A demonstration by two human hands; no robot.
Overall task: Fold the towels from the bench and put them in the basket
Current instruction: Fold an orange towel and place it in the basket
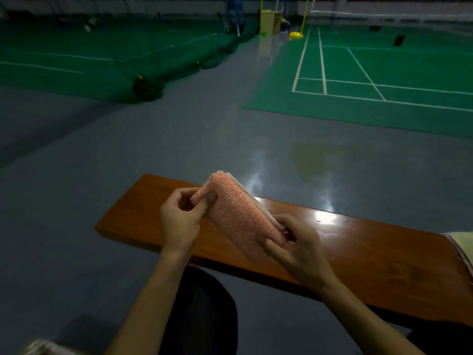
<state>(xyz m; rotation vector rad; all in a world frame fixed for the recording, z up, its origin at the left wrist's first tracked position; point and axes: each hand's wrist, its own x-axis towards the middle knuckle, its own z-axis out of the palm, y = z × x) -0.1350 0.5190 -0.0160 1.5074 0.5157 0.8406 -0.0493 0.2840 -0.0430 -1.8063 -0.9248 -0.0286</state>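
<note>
The light is dim, and much of the far hall at 12 o'clock is too dark to read beyond green court flooring (399, 73) with white lines and a dark net (179, 55) heaped at 10 o'clock. A pale yellowish towel (460, 245) at 3 o'clock is cut off by the picture's right edge, so its size and folds cannot be told. No basket can be made out in this view. At the centre, an orange towel (238, 216), folded into a narrow band with pale layered edges showing along its far side, is held up just above the wooden counter (358, 252). The left hand (179, 219) pinches its upper end at 11 o'clock, thumb on the near face and fingers curled behind. The right hand (299, 249) grips the lower end at 4 o'clock, its fingertips partly hidden by the cloth. The counter's left end stops at 9 o'clock with bare grey floor (102, 162) past it, and its surface lies bare between the hands and the yellowish towel. A dark rounded shape (202, 311) at 6 o'clock sits below the counter's near edge, too dark to identify.
</note>
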